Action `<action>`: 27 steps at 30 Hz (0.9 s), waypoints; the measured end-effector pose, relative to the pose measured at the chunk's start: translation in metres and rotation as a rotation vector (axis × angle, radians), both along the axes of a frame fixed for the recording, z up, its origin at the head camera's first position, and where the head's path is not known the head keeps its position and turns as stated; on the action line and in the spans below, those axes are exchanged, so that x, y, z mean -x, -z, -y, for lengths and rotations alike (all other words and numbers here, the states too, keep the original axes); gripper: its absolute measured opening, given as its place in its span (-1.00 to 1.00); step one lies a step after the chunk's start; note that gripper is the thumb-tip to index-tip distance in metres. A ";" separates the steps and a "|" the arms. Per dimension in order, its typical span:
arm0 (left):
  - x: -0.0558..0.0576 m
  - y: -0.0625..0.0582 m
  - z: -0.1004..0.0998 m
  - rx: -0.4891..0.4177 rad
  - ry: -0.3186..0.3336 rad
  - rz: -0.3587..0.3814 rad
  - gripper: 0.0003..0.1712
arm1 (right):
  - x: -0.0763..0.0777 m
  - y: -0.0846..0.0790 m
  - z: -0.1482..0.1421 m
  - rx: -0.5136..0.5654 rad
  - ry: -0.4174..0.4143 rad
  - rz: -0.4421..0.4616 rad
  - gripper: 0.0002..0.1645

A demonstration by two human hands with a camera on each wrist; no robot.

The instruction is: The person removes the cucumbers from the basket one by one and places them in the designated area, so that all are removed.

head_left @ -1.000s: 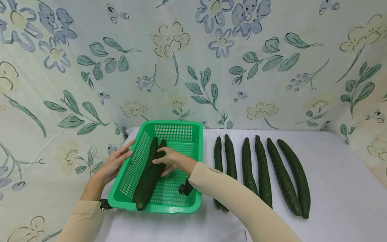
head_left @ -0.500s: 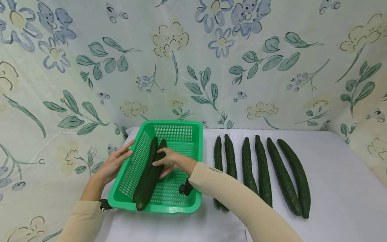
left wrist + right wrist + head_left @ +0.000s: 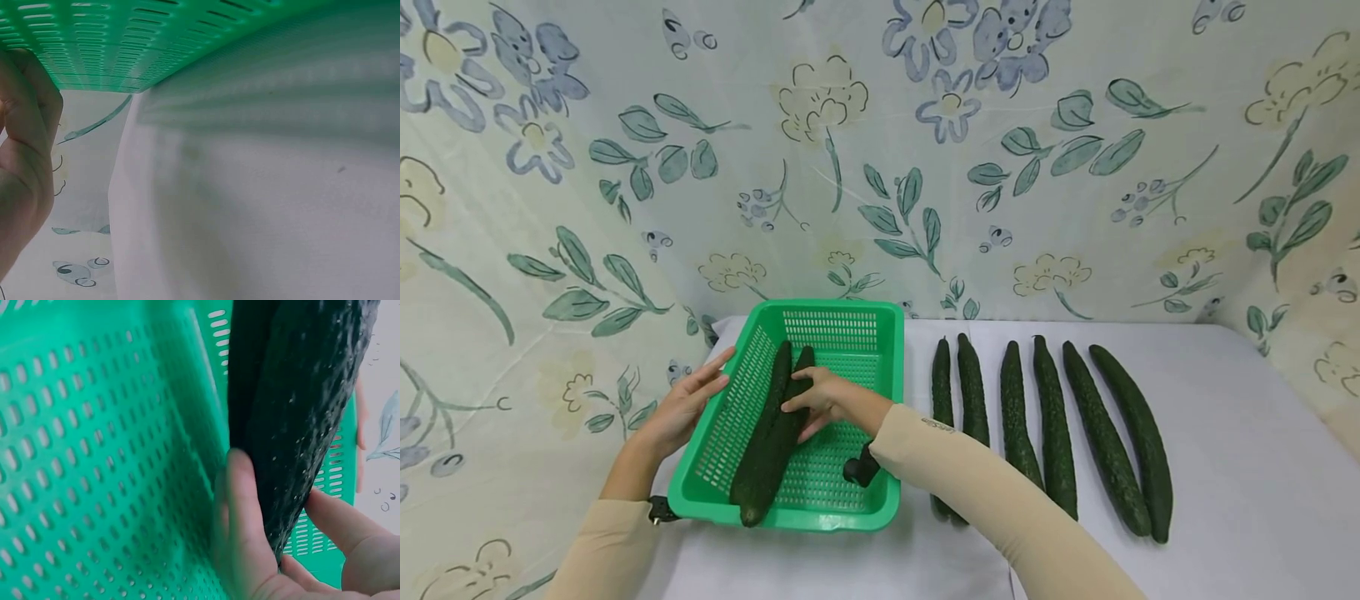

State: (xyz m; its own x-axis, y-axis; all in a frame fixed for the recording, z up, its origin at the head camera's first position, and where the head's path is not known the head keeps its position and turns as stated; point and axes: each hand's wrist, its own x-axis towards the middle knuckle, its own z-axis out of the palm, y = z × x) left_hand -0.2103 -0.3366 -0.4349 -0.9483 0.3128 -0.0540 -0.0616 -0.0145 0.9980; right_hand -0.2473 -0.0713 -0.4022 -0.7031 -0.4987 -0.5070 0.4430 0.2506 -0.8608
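Two dark green cucumbers lie side by side, lengthwise, in the left part of a green slotted plastic basket (image 3: 891, 400). My right hand (image 3: 823, 396) reaches inside and grips the right-hand cucumber (image 3: 786, 437) around its upper part. In the right wrist view, thumb and fingers (image 3: 244, 512) stand on either side of a bumpy cucumber (image 3: 306, 419). The left cucumber (image 3: 767, 417) rests against it, and its lower part is partly hidden. My left hand (image 3: 681, 408) rests against the outside of the basket's left wall, its fingers extended toward the rim.
To the right of the basket, several more cucumbers (image 3: 1052, 417) lie in a row on the white tablecloth (image 3: 1247, 467). My right forearm crosses over the lower ends of some. A flowered cloth (image 3: 880, 167) hangs behind and to the left.
Hardly anything differs. The lower end of the gripped cucumber has shifted very slightly; both hands keep their places and the basket stays put.
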 end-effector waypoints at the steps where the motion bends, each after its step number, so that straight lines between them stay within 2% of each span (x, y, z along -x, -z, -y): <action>1: 0.000 0.000 0.000 0.001 0.000 -0.003 -0.33 | 0.000 0.000 0.000 0.000 -0.002 -0.003 -0.13; 10: -0.004 0.003 0.002 0.029 -0.015 0.004 -0.33 | 0.000 -0.008 -0.008 0.057 -0.010 -0.015 -0.14; 20: 0.000 0.003 -0.001 0.021 -0.013 -0.004 -0.34 | 0.002 -0.019 -0.020 0.106 -0.025 -0.048 -0.13; 27: -0.001 0.002 -0.001 0.065 -0.030 0.006 -0.32 | -0.002 -0.028 -0.027 0.119 -0.033 -0.082 -0.13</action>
State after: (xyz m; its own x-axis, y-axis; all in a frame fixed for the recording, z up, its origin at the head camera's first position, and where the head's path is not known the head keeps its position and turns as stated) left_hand -0.2091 -0.3357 -0.4373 -0.9568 0.2796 -0.0791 -0.0682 0.0485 0.9965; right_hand -0.2451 -0.0447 -0.3738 -0.7220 -0.5751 -0.3846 0.3631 0.1583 -0.9182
